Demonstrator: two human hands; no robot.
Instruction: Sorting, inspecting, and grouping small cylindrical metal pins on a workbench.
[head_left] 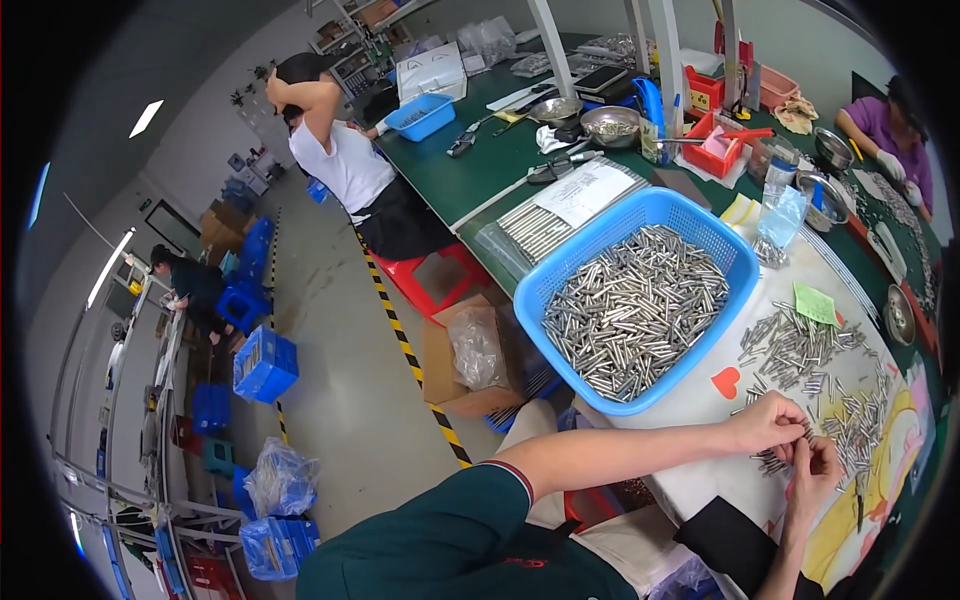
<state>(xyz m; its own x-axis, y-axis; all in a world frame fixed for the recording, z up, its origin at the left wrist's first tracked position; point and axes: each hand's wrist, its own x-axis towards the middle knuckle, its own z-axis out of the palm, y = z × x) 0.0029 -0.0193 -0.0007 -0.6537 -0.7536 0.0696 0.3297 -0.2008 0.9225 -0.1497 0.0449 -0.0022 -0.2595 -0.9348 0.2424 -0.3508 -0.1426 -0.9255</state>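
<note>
Together two hands (790, 445) pinch metal pins (775, 462); one blue basket (640, 300).

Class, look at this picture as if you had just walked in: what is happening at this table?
A person seated at a white-covered table brings both bare hands together over loose small silver metal pins. The left hand and right hand pinch a few pins between the fingertips. Just beyond them, a blue plastic basket sits heaped with the same pins. Other people work nearby.
</note>
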